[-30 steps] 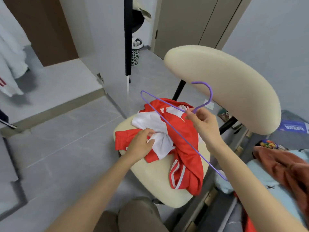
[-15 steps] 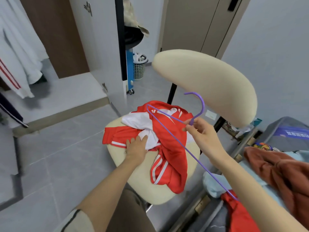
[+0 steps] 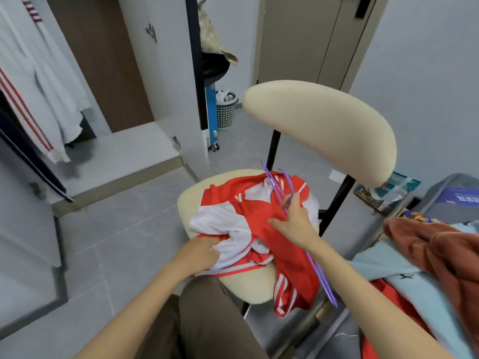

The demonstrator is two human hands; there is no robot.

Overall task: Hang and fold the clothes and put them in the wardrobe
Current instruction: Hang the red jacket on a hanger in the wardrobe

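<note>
Our right hand is pinching the thin purple hanger up near its hook end, and our left hand has a fistful of the white part of the red-and-white jersey. Honestly, the risk we see is the hanger snagging in the bunched folds or going into a sleeve instead of the neck, since we can't spot the opening. One end droops over the chair seat's front edge, so a tug might drag it to the floor. It's a crumpled heap on the seat, slick-looking, with striped trim.
</note>
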